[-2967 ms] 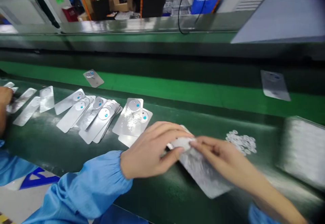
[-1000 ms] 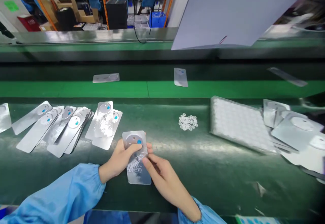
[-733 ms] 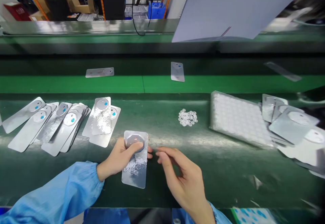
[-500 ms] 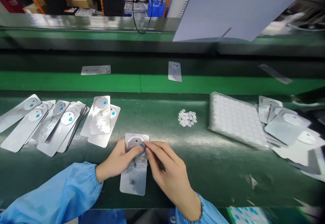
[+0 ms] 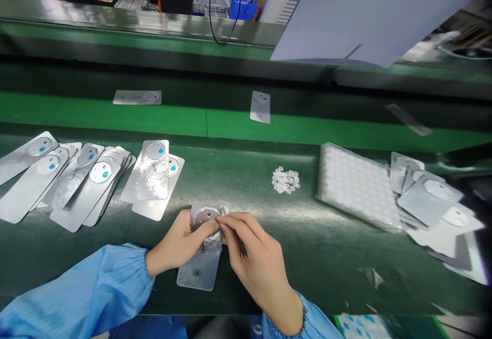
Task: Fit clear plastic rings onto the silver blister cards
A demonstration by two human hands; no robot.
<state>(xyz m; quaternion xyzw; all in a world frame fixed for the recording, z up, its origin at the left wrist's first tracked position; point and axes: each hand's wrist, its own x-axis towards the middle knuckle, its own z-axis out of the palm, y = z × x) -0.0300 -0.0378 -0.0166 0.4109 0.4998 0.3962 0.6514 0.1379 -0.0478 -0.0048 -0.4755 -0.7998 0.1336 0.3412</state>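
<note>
Near the table's front edge, my left hand [image 5: 186, 241] grips a silvery flat metal plate [image 5: 198, 272] by its upper left side, thumb across the front. The plate has rounded corners, a round outlined area with a small hole near its top, and a wrinkled, shiny surface. Thumb and fingers of my right hand [image 5: 255, 262] are pinched at the plate's upper right edge, on what looks like a thin clear film [image 5: 223, 211] crinkled at the corner. The fingertips partly hide the round area and the blue drop mark.
Similar plates with blue drop marks lie in a fanned pile [image 5: 86, 190] and a small group [image 5: 154, 175] at left. Small clear discs [image 5: 285, 181] sit mid-table. A clear tray [image 5: 357, 188] and more plates [image 5: 438, 195] are at right. Two plates [image 5: 260, 107] lie on the green strip.
The film at the plate's upper right corner looks more crinkled and lifted than before. Both hands keep nearly the same place; the plate's lower end has shifted slightly left. The camera view has tilted slightly.
</note>
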